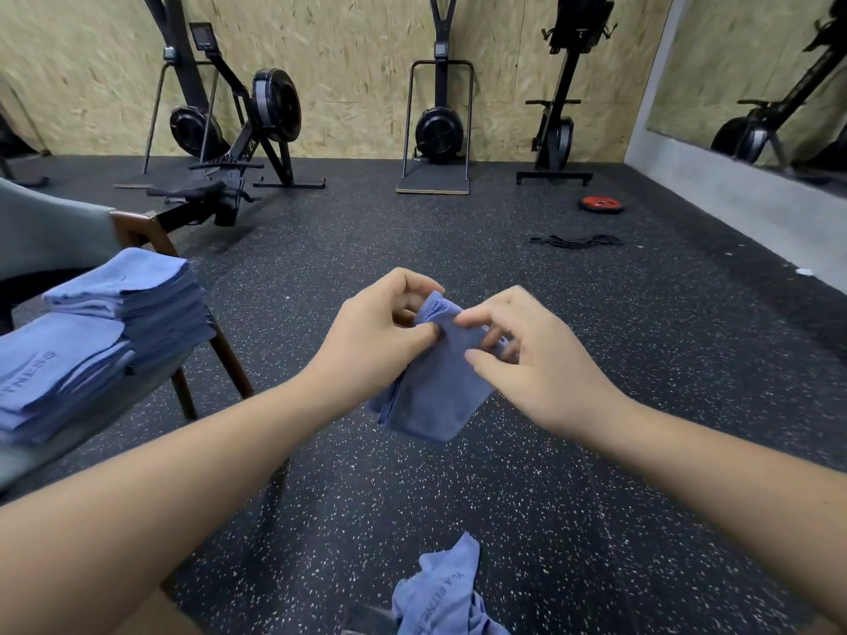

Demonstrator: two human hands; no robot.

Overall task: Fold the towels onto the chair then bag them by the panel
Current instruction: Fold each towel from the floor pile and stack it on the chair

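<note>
Both hands (440, 341) pinch a folded towel (435, 396) beside the chair (137, 226)

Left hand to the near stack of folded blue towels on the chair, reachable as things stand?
Probably yes: nothing stands between the left hand and that stack of folded blue towels, off to its left. Its fingers are pinching the half-folded blue towel, though.

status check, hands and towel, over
Left hand, right hand both pinch folded towel, midair. Two stacks on chair. Loose towel below, nothing blocking.
</note>
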